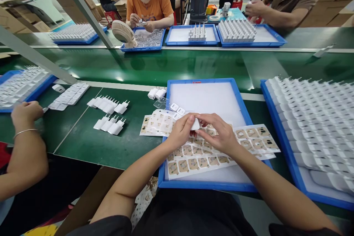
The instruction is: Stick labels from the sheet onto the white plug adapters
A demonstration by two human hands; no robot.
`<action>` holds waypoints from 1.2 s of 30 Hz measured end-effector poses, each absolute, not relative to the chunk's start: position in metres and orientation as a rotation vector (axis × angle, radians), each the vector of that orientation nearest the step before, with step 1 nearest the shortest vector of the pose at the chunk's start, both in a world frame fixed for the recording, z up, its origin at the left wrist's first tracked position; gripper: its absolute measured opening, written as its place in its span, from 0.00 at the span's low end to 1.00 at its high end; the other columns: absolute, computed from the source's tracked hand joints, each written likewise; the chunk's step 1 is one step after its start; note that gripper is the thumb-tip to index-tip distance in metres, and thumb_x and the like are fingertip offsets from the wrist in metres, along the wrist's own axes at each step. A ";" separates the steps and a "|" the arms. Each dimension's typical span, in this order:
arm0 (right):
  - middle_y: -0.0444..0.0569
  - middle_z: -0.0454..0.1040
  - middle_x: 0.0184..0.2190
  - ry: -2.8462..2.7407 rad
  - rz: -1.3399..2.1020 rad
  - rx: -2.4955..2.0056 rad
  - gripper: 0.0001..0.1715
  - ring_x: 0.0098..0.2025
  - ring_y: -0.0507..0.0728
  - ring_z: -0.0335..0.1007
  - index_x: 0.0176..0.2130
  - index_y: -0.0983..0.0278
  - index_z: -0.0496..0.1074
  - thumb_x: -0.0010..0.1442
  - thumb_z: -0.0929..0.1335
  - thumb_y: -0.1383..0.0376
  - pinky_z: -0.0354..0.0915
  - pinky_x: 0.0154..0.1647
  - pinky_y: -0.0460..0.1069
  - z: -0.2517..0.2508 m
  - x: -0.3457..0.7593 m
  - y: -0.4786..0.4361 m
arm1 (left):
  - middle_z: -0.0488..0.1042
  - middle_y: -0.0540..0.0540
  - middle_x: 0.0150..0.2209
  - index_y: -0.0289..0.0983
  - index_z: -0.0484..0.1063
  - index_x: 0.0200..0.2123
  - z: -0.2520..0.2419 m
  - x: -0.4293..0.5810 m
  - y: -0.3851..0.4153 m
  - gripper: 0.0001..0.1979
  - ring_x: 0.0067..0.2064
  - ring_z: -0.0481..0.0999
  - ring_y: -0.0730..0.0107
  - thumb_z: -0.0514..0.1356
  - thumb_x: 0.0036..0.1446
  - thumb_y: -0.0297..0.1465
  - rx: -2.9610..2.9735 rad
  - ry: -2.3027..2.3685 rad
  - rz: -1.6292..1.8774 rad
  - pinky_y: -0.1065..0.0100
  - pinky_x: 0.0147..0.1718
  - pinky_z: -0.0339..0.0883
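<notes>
One small white piece (195,124) is in our left hand (180,131), held above the printed sheets (181,167) that lie across the blue-rimmed tray (204,94) on the green desk (129,147). We grip it with the thumb on top and the fingers curled in; our right hand (220,132) is half open, thumb and forefinger spread at the piece's right edge, and we cannot tell whether they pinch it.

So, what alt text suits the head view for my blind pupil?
The camera wearer's left hand and right hand hold a small white piece over a blue-rimmed tray and tan-and-white sheets. Another tray to the right holds rows of white plugs; a person in orange is across the green table.
</notes>
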State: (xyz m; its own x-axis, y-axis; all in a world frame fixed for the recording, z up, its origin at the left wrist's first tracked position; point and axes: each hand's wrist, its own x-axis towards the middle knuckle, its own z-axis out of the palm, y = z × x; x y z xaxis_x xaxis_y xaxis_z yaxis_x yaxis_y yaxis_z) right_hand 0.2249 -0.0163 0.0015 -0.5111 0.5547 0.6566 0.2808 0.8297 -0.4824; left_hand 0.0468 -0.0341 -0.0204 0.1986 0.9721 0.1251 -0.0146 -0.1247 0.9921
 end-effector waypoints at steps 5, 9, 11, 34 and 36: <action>0.51 0.78 0.45 -2.106 0.463 -0.649 0.26 0.40 0.57 0.74 0.61 0.59 0.66 0.66 0.71 0.68 0.75 0.41 0.54 0.000 0.228 -0.014 | 0.70 0.50 0.24 0.35 0.70 0.53 -0.023 0.044 -0.032 0.31 0.25 0.73 0.68 0.46 0.68 0.55 1.337 0.865 1.062 0.68 0.26 0.67; 0.52 0.78 0.46 -2.138 0.426 -0.629 0.26 0.43 0.59 0.74 0.60 0.58 0.67 0.66 0.70 0.71 0.74 0.43 0.56 0.003 0.230 -0.010 | 0.75 0.47 0.35 0.38 0.67 0.55 -0.020 0.042 -0.032 0.25 0.29 0.75 0.70 0.58 0.65 0.50 1.443 0.936 1.019 0.69 0.28 0.69; 0.55 0.77 0.50 -2.185 0.391 -0.583 0.26 0.49 0.61 0.74 0.60 0.59 0.67 0.65 0.70 0.72 0.73 0.48 0.58 0.004 0.231 -0.008 | 0.76 0.43 0.46 0.39 0.68 0.55 -0.019 0.042 -0.032 0.23 0.33 0.76 0.69 0.59 0.65 0.49 1.507 0.998 1.040 0.69 0.30 0.71; 0.56 0.76 0.52 -2.204 0.361 -0.741 0.26 0.45 0.62 0.77 0.64 0.57 0.63 0.69 0.67 0.65 0.79 0.43 0.58 -0.016 0.235 0.003 | 0.78 0.43 0.49 0.40 0.75 0.55 -0.008 0.003 -0.004 0.23 0.40 0.78 0.68 0.68 0.58 0.40 1.731 1.466 1.446 0.71 0.36 0.76; 0.55 0.78 0.49 -2.224 0.341 -0.734 0.23 0.45 0.62 0.78 0.62 0.58 0.65 0.69 0.67 0.65 0.80 0.41 0.57 -0.017 0.235 0.003 | 0.76 0.42 0.52 0.40 0.76 0.54 -0.003 -0.021 0.006 0.21 0.45 0.78 0.66 0.68 0.57 0.36 1.647 1.644 1.491 0.70 0.39 0.76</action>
State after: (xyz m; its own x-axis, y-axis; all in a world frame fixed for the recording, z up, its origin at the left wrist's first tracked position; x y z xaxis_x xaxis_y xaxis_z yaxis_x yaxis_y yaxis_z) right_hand 0.2347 0.0033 -0.0166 -0.5495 0.6004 0.5811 0.3987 0.7996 -0.4491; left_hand -0.0211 0.0063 -0.0029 -0.2440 0.8831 0.4007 0.4851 -0.2466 0.8390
